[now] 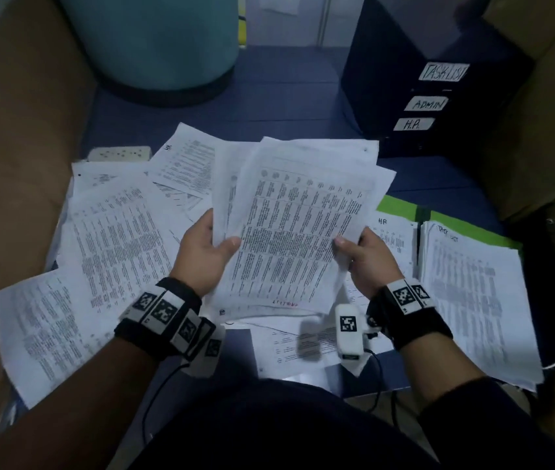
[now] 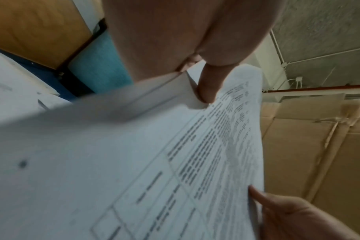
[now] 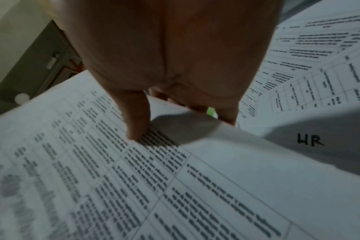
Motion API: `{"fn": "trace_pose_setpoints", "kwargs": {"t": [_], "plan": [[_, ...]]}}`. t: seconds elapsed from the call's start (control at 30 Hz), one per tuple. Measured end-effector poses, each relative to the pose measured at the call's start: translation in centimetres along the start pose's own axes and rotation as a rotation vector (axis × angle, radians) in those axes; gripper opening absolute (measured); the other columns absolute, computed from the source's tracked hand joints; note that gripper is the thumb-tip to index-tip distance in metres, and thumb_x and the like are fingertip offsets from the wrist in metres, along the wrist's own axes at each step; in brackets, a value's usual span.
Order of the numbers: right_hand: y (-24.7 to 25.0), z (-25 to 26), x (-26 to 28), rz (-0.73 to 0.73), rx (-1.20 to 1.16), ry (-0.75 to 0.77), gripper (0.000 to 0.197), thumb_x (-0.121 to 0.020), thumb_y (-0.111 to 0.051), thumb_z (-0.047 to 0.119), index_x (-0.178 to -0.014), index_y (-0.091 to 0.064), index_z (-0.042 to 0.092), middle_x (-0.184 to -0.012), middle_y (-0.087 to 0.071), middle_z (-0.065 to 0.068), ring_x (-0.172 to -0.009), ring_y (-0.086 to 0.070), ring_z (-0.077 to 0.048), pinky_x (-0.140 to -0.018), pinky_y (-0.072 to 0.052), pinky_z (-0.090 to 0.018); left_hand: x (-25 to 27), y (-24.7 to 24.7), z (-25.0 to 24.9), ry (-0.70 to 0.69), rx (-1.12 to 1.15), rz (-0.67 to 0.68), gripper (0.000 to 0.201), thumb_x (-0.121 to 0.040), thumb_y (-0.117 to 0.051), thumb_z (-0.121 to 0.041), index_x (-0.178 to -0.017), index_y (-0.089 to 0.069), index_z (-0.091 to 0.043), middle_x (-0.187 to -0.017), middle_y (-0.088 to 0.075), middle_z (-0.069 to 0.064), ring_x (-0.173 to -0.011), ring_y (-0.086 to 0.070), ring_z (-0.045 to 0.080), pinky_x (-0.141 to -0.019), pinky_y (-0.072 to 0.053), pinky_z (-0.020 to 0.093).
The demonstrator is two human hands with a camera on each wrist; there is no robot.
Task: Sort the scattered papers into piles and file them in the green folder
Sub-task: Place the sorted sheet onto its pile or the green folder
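Many loose papers (image 1: 113, 239) are lying scattered across the blue surface (image 1: 269, 100), spreading from the left edge toward the middle. Further right, the green folder (image 1: 473, 228) is lying open and flat, carrying two sorted piles: one marked HR (image 1: 393, 242) and a larger one (image 1: 473, 300) beside it. Above the mess, both hands are holding up a fanned bundle of sheets (image 1: 296, 225). At the bundle's left edge, the left hand (image 1: 201, 256) is gripping it, with its thumb (image 1: 230, 244) pressing on the front page and its fingers tucked behind. On the right edge, the right hand (image 1: 367, 259) is pinching the same bundle, with its thumb (image 3: 137, 116) lying on the printed table.
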State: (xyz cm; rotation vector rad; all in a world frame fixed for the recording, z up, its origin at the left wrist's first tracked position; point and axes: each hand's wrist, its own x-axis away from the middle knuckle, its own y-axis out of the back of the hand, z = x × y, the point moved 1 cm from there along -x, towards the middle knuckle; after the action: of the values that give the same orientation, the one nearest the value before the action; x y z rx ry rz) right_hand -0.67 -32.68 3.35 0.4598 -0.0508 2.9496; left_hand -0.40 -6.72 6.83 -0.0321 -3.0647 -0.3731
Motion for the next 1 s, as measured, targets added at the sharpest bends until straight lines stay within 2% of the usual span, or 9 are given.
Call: {"fn": "trace_pose_setpoints", "kwargs": {"t": [0.1,0.23,0.3,0.37,0.5,0.63,0.77,0.9,1.0], "plan": [[0.6,2.5,0.7,-0.024,0.029,0.131,0.024,-0.089,-0.056,-0.002,-0.101,-0.063,0.019,-0.096,-0.072,0.003,-0.087,-0.068,-0.012,-0.080,-0.053,-0.033,0.0,-1.0,-0.9,0.008,0.055,-0.121,0.030,-0.090,-0.058,-0.003,-0.110,-0.057,-0.025,-0.102,-0.066,-0.007,-0.098,-0.063,0.013,-0.092,-0.051,0.039],[1.1,4.6,1.6,0.009,0.006,0.257,0.026,-0.084,-0.063,0.000,-0.101,-0.061,0.019,-0.100,-0.070,0.003,-0.092,-0.067,-0.009,-0.082,-0.054,-0.027,0.2,-2.2,-0.9,-0.048,0.123,-0.206,0.034,-0.091,-0.056,-0.004,-0.115,-0.051,-0.028,-0.111,-0.063,-0.007,-0.107,-0.060,0.011,-0.092,-0.049,0.032],[1.1,3.8,1.7,0.031,0.070,0.246,0.033,-0.075,-0.069,0.011,-0.106,-0.059,0.016,-0.104,-0.069,-0.002,-0.100,-0.065,-0.016,-0.088,-0.053,-0.033,0.7,-2.8,-0.1,-0.008,0.139,-0.217,0.041,-0.091,-0.053,0.000,-0.112,-0.046,-0.034,-0.111,-0.061,-0.009,-0.106,-0.059,0.008,-0.093,-0.049,0.032],[1.1,2.1,1.9,0.015,0.140,0.193,0.041,-0.069,-0.071,0.020,-0.107,-0.054,0.016,-0.108,-0.066,-0.005,-0.105,-0.061,-0.019,-0.093,-0.050,-0.040,1.2,-3.5,1.1,0.061,0.100,-0.214,0.038,-0.090,-0.053,0.003,-0.115,-0.041,-0.023,-0.104,-0.058,-0.007,-0.095,-0.058,0.006,-0.093,-0.051,0.037],[0.8,-0.8,1.5,-0.017,0.251,0.124,0.034,-0.075,-0.067,0.026,-0.102,-0.050,0.016,-0.105,-0.063,-0.010,-0.102,-0.059,-0.028,-0.095,-0.045,-0.054,1.8,-4.7,2.7,0.140,0.064,-0.179,0.038,-0.095,-0.049,-0.003,-0.122,-0.031,-0.022,-0.120,-0.055,0.000,-0.110,-0.055,0.018,-0.097,-0.044,0.036],[0.0,0.1,1.0,-0.056,0.283,0.176,0.024,-0.094,-0.051,0.006,-0.112,-0.050,0.021,-0.103,-0.063,0.007,-0.098,-0.059,-0.014,-0.085,-0.049,-0.030,1.2,-4.9,2.3,0.103,0.037,-0.225,0.033,-0.097,-0.043,-0.005,-0.127,-0.037,-0.018,-0.124,-0.055,-0.001,-0.119,-0.052,0.020,-0.101,-0.041,0.035],[-0.3,0.6,0.9,-0.090,0.140,0.214,0.029,-0.090,-0.053,0.000,-0.110,-0.054,0.020,-0.100,-0.065,0.011,-0.092,-0.061,-0.001,-0.083,-0.048,-0.023,0.9,-4.1,1.2,0.060,0.102,-0.251,0.043,-0.094,-0.038,0.004,-0.111,-0.040,-0.036,-0.113,-0.057,-0.009,-0.109,-0.054,0.012,-0.092,-0.045,0.033],[-0.1,-1.7,0.9,-0.108,0.272,0.128,0.045,-0.082,-0.059,0.004,-0.125,-0.048,0.015,-0.110,-0.063,0.001,-0.104,-0.058,-0.015,-0.093,-0.046,-0.035,1.2,-4.2,2.5,0.115,0.082,-0.171,0.041,-0.094,-0.037,0.007,-0.118,-0.033,-0.025,-0.110,-0.054,-0.006,-0.106,-0.052,0.012,-0.091,-0.042,0.031],[-0.4,-3.2,0.9,-0.071,0.432,0.060,0.038,-0.087,-0.051,0.000,-0.124,-0.048,0.009,-0.109,-0.060,-0.002,-0.101,-0.055,-0.018,-0.079,-0.039,-0.027,1.4,-4.4,4.0,0.172,0.018,-0.112,0.043,-0.096,-0.036,0.004,-0.134,-0.029,-0.015,-0.118,-0.050,-0.003,-0.115,-0.045,0.015,-0.096,-0.034,0.026]]}}
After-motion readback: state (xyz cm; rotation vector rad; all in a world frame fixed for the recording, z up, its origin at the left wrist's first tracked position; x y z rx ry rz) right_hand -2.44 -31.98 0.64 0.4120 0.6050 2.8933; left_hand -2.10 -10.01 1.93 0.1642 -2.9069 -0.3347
